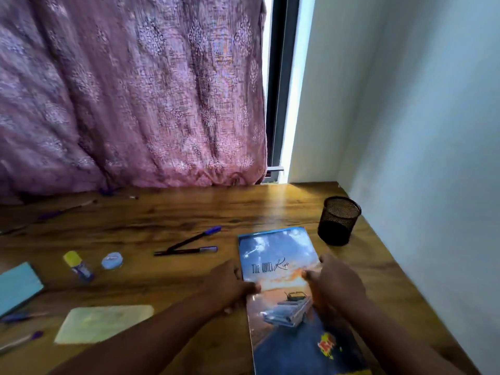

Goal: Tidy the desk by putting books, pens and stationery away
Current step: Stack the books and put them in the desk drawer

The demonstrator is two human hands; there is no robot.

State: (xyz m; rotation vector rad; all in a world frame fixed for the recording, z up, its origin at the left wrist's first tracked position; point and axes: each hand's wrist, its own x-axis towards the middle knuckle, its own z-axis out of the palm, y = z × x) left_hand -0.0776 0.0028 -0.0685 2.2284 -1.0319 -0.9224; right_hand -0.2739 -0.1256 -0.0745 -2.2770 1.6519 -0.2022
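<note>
A glossy book (pixel 281 269) with a sky and a car on its cover lies on the wooden desk (pixel 167 217) at the front right. My left hand (pixel 230 288) grips its left edge, thumb on the cover. My right hand (pixel 335 285) grips its right edge. Two purple-capped pens (pixel 189 246) lie crossed left of the book. A glue stick (pixel 78 266) with a yellow cap and a small round blue tub (pixel 112 260) sit further left. A black mesh pen holder (pixel 338 220) stands behind the book near the wall.
A pale yellow pad (pixel 105 323) and a blue book (pixel 16 286) lie at the front left, with purple pens (pixel 21 339) beside them. More pens (pixel 62 211) lie at the back left. A pink curtain (pixel 130 90) hangs behind the desk; a wall (pixel 419 131) bounds the right.
</note>
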